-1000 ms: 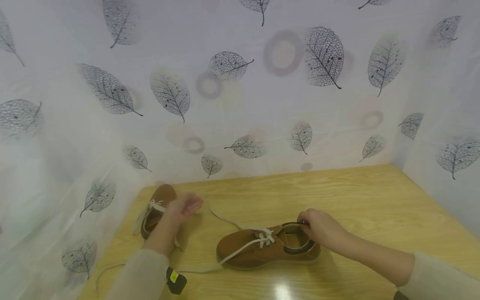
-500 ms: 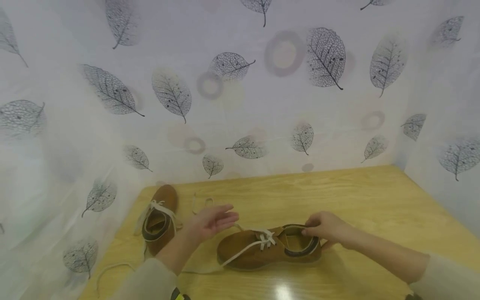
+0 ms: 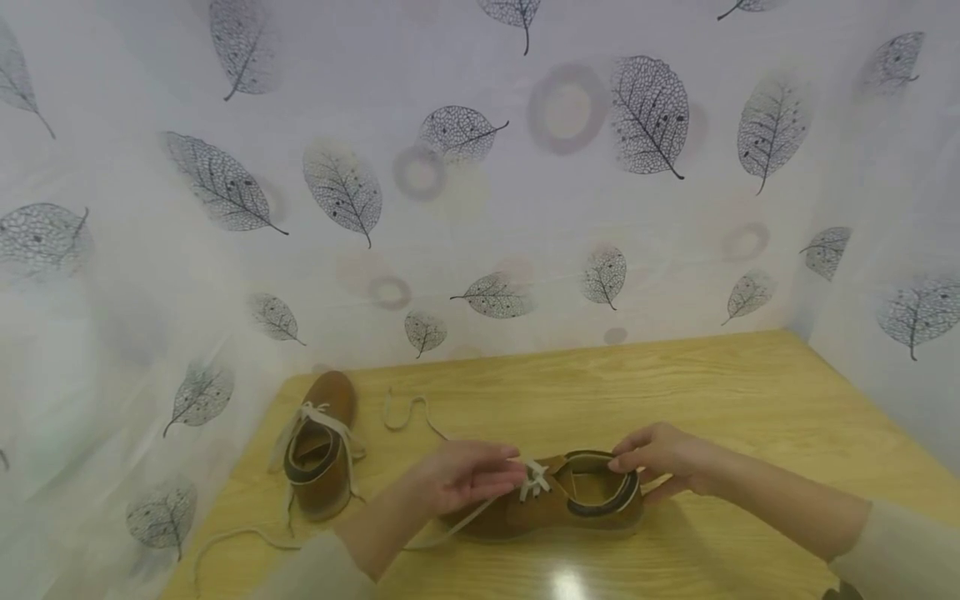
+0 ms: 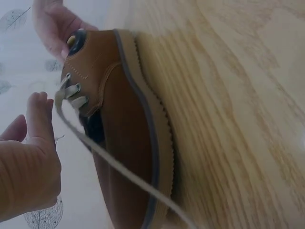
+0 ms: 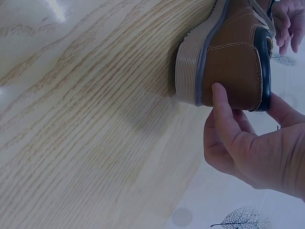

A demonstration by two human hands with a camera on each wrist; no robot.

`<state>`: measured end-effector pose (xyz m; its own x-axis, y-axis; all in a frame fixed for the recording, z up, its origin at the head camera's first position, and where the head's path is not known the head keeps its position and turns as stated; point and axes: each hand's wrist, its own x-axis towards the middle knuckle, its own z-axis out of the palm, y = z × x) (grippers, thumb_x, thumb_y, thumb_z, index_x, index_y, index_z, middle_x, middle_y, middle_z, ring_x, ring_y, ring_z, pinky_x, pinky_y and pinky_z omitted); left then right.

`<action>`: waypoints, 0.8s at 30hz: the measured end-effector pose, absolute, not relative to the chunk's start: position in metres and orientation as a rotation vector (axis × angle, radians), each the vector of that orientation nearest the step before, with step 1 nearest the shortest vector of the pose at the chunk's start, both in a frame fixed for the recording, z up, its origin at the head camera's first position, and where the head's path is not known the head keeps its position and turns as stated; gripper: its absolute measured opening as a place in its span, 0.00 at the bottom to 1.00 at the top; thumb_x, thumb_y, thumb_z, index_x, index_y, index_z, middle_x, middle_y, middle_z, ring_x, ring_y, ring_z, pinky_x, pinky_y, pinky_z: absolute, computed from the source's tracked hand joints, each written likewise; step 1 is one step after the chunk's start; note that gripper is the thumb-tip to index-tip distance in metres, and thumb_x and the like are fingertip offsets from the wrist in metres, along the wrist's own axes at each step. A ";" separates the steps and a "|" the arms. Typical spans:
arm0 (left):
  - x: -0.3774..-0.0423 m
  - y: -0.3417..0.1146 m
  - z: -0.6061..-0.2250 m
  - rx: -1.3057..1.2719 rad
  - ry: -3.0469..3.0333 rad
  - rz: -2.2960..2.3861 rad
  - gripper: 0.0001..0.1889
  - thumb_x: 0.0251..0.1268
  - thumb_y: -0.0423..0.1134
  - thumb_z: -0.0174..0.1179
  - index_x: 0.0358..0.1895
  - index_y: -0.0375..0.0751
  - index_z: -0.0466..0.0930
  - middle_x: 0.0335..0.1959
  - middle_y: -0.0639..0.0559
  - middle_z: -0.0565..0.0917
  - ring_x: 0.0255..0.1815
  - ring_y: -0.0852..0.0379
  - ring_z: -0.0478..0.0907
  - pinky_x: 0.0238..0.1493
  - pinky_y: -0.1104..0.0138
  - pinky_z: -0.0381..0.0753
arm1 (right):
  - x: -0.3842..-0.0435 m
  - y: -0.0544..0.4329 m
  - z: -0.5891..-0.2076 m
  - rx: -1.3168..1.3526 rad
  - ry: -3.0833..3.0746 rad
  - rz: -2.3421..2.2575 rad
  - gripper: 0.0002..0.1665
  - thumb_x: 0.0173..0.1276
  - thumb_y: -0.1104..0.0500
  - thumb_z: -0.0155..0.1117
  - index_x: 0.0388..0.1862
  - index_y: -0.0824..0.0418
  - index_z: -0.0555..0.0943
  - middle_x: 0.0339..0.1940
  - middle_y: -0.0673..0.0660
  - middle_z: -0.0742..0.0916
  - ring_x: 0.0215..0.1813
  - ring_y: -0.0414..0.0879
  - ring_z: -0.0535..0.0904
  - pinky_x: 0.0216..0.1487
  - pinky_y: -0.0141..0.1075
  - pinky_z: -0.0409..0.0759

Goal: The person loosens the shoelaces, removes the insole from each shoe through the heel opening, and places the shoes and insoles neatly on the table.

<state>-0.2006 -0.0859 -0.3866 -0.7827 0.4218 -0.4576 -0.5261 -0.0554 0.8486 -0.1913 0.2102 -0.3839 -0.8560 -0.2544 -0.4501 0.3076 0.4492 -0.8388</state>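
Right hand (image 3: 672, 461): pinches shoe (image 3: 551, 512) at heel (image 5: 231, 74); firm hold should prevent skidding.
Left hand (image 3: 472, 477): extended, empty, beside laces (image 3: 535, 480); gathering these gently seems best.

From the nearer shoe (image 3: 547, 521), bare tabletop (image 3: 615, 387) is leaving passage toward twelve and one o'clock, up to the leaf-print sheet (image 3: 510, 233). The left hand (image 3: 471, 477) is blocking ten, the right hand (image 3: 671, 461) (gripping that shoe) two to three; another shoe (image 3: 324, 493) is obstructing past nine.
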 end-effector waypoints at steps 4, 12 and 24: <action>-0.196 -0.078 -0.392 -0.096 1.607 1.834 0.13 0.64 0.33 0.58 0.48 0.28 0.78 0.38 0.38 0.86 0.37 0.53 0.86 0.42 0.66 0.84 | -0.191 0.210 -0.384 0.049 2.170 -1.419 0.24 0.63 0.60 0.63 0.54 0.75 0.74 0.44 0.63 0.82 0.41 0.52 0.82 0.41 0.49 0.84; -0.192 -0.065 -0.405 -0.065 1.695 1.755 0.10 0.61 0.35 0.62 0.41 0.31 0.82 0.32 0.40 0.87 0.30 0.57 0.85 0.34 0.69 0.84 | -0.192 0.211 -0.384 0.050 2.158 -1.423 0.24 0.64 0.60 0.63 0.54 0.74 0.74 0.42 0.61 0.83 0.41 0.51 0.83 0.41 0.49 0.84; -0.182 -0.045 -0.418 -0.163 1.843 1.834 0.08 0.55 0.36 0.67 0.35 0.33 0.84 0.22 0.46 0.86 0.20 0.61 0.82 0.28 0.70 0.84 | -0.194 0.212 -0.383 0.064 2.134 -1.425 0.25 0.64 0.59 0.63 0.55 0.74 0.74 0.42 0.61 0.83 0.42 0.52 0.83 0.42 0.48 0.84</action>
<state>-0.1815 -0.0451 -0.4183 -0.8525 0.2770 -0.4434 -0.4420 0.0710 0.8942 -0.1936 0.2119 -0.3832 -0.8383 -0.2636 -0.4772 0.3396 0.4322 -0.8354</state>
